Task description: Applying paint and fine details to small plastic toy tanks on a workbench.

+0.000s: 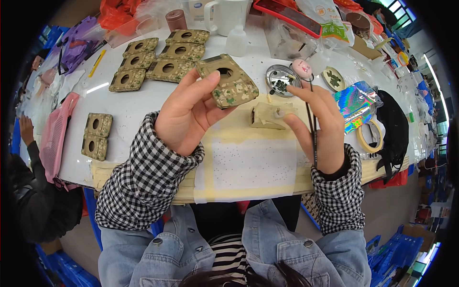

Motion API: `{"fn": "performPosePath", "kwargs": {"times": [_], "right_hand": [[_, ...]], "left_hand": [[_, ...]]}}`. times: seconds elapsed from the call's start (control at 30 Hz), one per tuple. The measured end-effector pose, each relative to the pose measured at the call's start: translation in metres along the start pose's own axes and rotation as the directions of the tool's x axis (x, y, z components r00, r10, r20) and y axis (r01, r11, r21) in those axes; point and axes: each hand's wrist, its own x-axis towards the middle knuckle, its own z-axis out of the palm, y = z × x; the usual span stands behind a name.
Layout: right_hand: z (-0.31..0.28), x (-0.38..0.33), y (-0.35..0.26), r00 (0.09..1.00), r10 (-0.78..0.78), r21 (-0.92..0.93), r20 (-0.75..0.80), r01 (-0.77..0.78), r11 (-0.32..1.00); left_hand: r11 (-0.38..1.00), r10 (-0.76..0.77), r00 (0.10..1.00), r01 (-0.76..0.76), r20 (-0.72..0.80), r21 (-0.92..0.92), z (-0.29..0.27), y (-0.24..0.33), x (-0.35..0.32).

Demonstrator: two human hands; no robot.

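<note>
My left hand grips a camouflage-patterned case by its edges, tilted above the table; the thumb lies by its dark round opening. In my right hand is a slender black tool, upright against the fingers, its exact kind unclear. The index finger and thumb of that hand are apart. Near the index fingertip stands a round metal dish with small dark green pieces. Just beyond it is a pink egg-shaped object. A beige taped block with a small knob sits between my hands.
More camouflage cases lie in groups at the far left, with two others nearer. A white bottle, a white jug and a red phone are behind. Right: tape roll, shiny pouch. Dotted white sheet in front.
</note>
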Motion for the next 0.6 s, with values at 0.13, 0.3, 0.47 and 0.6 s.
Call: {"fn": "performPosePath", "kwargs": {"times": [0.13, 0.3, 0.47, 0.6], "right_hand": [[-0.022, -0.013, -0.001, 0.997, 0.081, 0.191, 0.018, -0.083, 0.978], [-0.043, -0.049, -0.025, 0.917, 0.293, 0.380, 0.271, -0.381, 0.843], [-0.039, -0.074, -0.009, 0.803, 0.320, 0.431, 0.503, -0.554, 0.712], [-0.027, -0.084, -0.002, 0.824, 0.315, 0.512, 0.471, -0.546, 0.663]], "left_hand": [[0.999, 0.028, 0.999, -0.027, -0.020, 0.020, -0.001, -0.002, 0.000], [0.999, 0.044, 0.999, -0.044, 0.007, -0.019, -0.004, -0.004, 0.003], [0.998, 0.041, 0.999, -0.042, -0.006, -0.036, -0.005, -0.005, 0.001], [0.999, 0.004, 1.000, -0.005, 0.030, 0.034, -0.008, -0.004, 0.004]]}}
